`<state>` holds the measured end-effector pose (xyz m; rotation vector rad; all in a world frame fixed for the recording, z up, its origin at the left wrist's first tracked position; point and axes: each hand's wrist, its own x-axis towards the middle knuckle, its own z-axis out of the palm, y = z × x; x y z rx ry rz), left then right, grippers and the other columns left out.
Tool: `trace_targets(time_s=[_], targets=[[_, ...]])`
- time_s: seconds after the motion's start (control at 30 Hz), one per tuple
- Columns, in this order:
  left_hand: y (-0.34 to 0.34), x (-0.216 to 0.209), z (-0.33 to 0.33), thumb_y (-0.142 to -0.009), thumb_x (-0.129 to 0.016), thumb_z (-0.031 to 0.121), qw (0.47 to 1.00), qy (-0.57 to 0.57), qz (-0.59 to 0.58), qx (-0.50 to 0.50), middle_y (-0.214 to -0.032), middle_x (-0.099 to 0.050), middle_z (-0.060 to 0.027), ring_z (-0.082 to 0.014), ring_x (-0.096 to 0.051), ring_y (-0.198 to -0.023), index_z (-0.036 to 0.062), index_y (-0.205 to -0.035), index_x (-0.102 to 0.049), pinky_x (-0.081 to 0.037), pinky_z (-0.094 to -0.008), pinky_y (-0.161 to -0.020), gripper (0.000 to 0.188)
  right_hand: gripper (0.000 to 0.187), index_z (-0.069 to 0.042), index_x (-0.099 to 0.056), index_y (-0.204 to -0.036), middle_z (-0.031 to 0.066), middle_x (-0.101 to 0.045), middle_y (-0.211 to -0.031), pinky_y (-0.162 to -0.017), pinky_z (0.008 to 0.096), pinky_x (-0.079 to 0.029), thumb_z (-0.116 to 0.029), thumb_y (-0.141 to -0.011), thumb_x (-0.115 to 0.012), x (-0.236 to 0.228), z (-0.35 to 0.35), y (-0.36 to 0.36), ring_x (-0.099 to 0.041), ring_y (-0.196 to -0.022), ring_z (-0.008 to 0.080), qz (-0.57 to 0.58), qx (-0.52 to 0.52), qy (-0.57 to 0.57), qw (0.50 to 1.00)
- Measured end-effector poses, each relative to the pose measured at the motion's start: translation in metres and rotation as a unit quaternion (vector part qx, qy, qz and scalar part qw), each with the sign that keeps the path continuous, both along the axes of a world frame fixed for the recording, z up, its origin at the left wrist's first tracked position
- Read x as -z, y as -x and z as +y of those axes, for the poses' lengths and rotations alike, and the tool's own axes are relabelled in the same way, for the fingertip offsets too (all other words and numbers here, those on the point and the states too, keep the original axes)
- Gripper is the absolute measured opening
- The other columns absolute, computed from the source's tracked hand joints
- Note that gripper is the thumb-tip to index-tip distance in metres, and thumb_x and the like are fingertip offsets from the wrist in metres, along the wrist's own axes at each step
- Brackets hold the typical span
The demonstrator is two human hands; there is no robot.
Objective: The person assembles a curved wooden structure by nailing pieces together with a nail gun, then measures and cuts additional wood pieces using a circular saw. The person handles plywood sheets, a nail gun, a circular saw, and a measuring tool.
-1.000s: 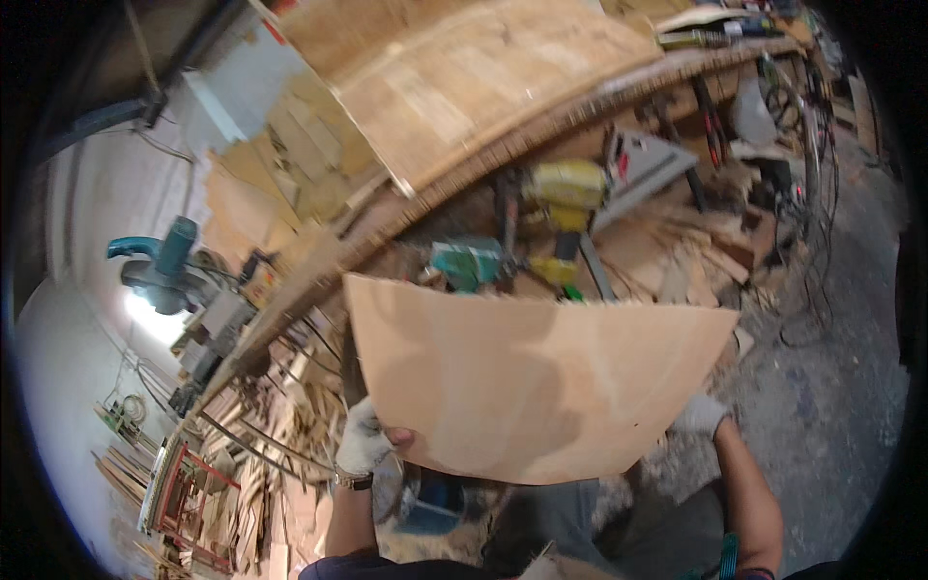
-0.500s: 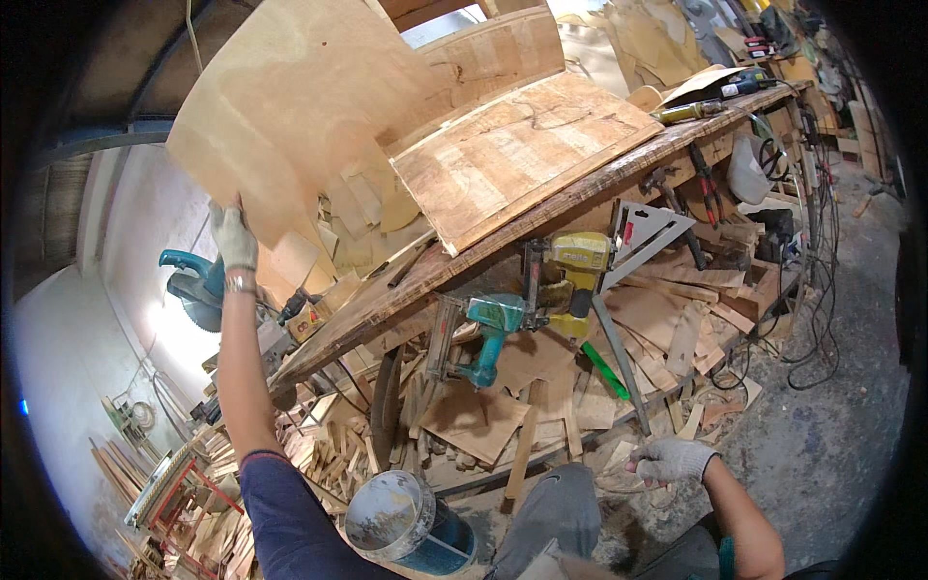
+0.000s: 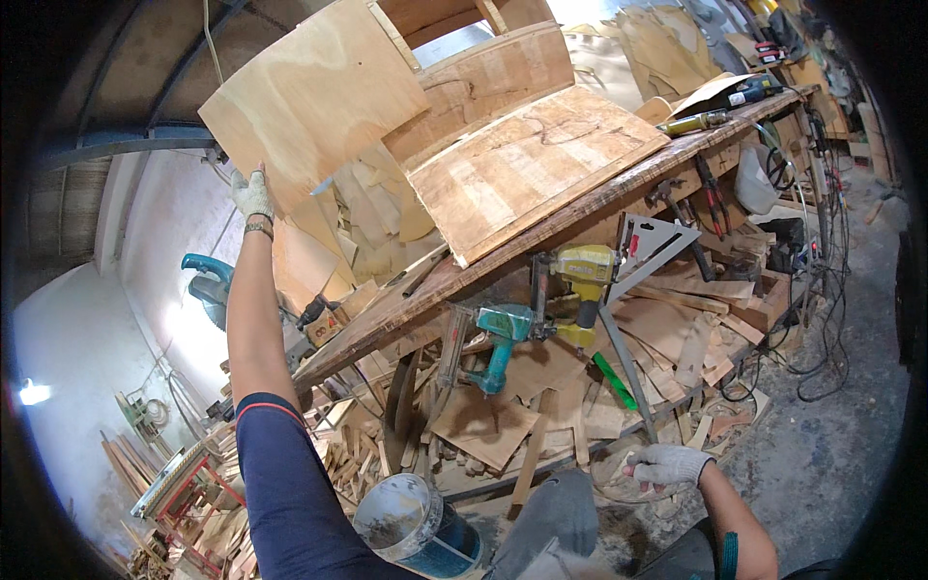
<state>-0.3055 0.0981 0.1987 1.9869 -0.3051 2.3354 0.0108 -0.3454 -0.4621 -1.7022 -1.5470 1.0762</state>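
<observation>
Holding the thin plywood sheet (image 3: 314, 106) near its lower-left corner, the gloved left hand (image 3: 253, 193) is up in the upper left of the frame, arm at full stretch, fingers closed on the edge. And here's the key relation: the sheet lies just above and to the right of that hand, its long axis slanting from lower left to upper right. The left hand is plainly the nearer one! The gloved right hand (image 3: 669, 467) sits well apart at lower right, fingers loosely curled; whether it grips anything, I cannot tell.

To the sheet's right, a patched wooden panel (image 3: 532, 164) rests on the workbench (image 3: 599, 198), with a curved upright panel (image 3: 493, 77) rising behind it. The sheet overlaps that upright in view, though contact can't be made out.

Below the bench edge, mid-frame, we have a teal nail gun (image 3: 503, 333) beside a yellow nail gun (image 3: 585, 271), wood offcuts (image 3: 488, 425) underneath. A blue bucket (image 3: 449, 541) stands at bottom centre, dusty grey floor (image 3: 802, 425) off right.
</observation>
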Motion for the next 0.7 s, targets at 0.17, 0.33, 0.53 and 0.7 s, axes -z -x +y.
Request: trace_targets(time_s=[0.17, 0.33, 0.53, 0.7], targets=[[0.002, 0.007, 0.012, -0.092, -0.066, -0.001, 0.997, 0.025, 0.015, 0.074, -0.117, -0.067, -0.0119, -0.018, -0.066, -0.097, -0.0029, -0.127, -0.054, -0.056, -0.0302, -0.085, 0.038, 0.057, 0.0, -0.066, -0.11, 0.0108, -0.07, -0.081, -0.065, 0.0338, -0.056, -0.055, -0.1, -0.053, 0.005, 0.005, -0.003, -0.068, -0.07, 0.02, 0.016, -0.02, -0.034, 0.999], [-0.016, 0.03, 0.029, -0.092, -0.062, -0.005, 0.973, 0.099, 0.064, 0.198, -0.123, -0.064, -0.0128, -0.0199, -0.066, -0.106, -0.003, -0.136, -0.047, -0.055, -0.031, -0.092, 0.046, 0.06, -0.001, -0.067, -0.112, 0.0104, -0.072, -0.084, -0.065, 0.0333, -0.057, -0.058, -0.099, -0.053, 0.01, 0.0, -0.008, -0.07, -0.072, 0.0203, 0.002, 0.01, -0.004, 1.0], [-0.008, 0.017, 0.048, -0.094, -0.061, -0.002, 0.989, 0.077, 0.073, 0.103, -0.127, -0.062, -0.0122, -0.0201, -0.064, -0.109, -0.001, -0.139, -0.046, -0.053, -0.0309, -0.096, 0.047, 0.065, -0.001, -0.067, -0.115, 0.0102, -0.072, -0.085, -0.065, 0.0332, -0.057, -0.062, -0.098, -0.052, 0.011, 0.008, -0.01, -0.07, -0.072, 0.0201, -0.017, -0.007, 0.004, 1.0], [-0.027, 0.023, 0.041, -0.094, -0.061, 0.0, 0.993, 0.017, 0.065, 0.099, -0.12, -0.065, -0.0091, -0.0185, -0.065, -0.106, 0.0016, -0.127, -0.054, -0.054, -0.0304, -0.093, 0.033, 0.064, -0.001, -0.068, -0.113, 0.0109, -0.072, -0.086, -0.064, 0.0338, -0.056, -0.061, -0.099, -0.052, 0.006, 0.004, -0.009, -0.069, -0.071, 0.0201, 0.0, 0.002, -0.001, 1.0]])
